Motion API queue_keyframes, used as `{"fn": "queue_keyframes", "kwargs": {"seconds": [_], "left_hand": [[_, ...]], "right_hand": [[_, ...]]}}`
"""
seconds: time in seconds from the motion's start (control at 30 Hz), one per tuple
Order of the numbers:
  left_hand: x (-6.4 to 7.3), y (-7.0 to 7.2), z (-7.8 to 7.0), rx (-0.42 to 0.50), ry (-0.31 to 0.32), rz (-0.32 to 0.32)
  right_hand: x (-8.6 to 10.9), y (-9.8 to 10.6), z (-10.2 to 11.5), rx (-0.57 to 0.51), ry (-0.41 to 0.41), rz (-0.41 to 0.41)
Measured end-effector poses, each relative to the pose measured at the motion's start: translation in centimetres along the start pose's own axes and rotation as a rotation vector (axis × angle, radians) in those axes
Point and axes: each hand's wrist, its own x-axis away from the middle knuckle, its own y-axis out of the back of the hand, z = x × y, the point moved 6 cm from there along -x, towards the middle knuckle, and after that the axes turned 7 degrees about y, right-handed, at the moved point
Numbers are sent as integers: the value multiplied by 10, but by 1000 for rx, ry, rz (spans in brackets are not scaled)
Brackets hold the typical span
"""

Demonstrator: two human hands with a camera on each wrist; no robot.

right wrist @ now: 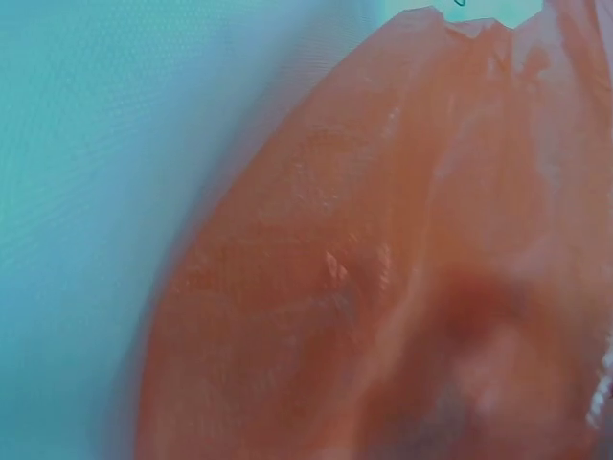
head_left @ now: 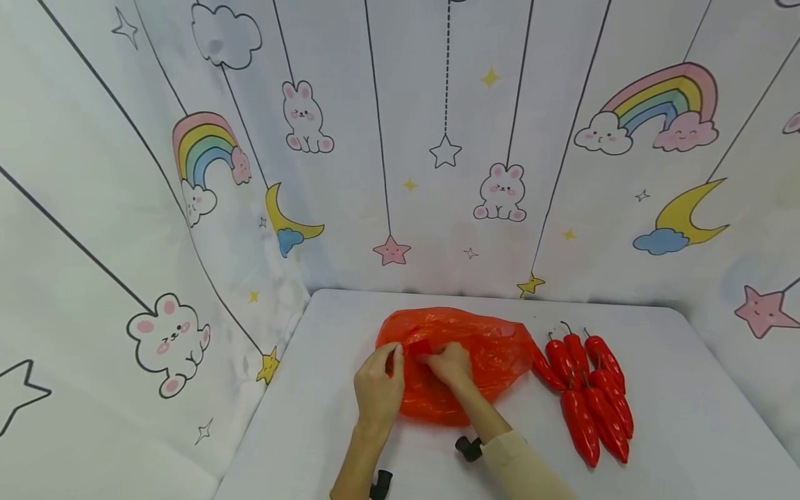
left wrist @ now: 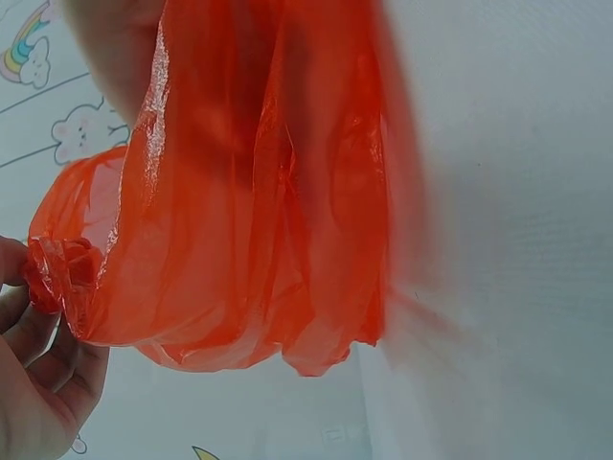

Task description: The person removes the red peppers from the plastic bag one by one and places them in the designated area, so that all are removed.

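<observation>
A thin red plastic bag lies crumpled on the white table, with both hands over it. The left hand pinches its edge between thumb and fingers. In the left wrist view, the fingers of that left hand grip a bunched piece of the bag, whose film hangs loose and see-through. The right hand holds a darker folded part of the bag near its middle. In the right wrist view, the bag covers most of the frame and hides the right hand's fingers.
To the right of the bag, several long glossy red peppers with dark stems lie in a cluster on the white table. One pepper touches the bag's right side. A white cloth wall with printed rainbows, bunnies and stars rises behind.
</observation>
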Motion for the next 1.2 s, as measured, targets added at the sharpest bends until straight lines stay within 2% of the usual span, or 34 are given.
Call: {"fn": "queue_keyframes", "kwargs": {"seconds": [0.27, 0.6, 0.9, 1.2], "left_hand": [[2, -3, 3, -5, 29, 32], [3, -3, 4, -5, 14, 25], [3, -3, 2, -6, -3, 16], [2, -2, 2, -5, 25, 38]], "right_hand": [[7, 9, -2, -24, -6, 5], [15, 18, -4, -61, -21, -11], [18, 28, -6, -58, 0, -26], [27, 36, -7, -57, -10, -29]]}}
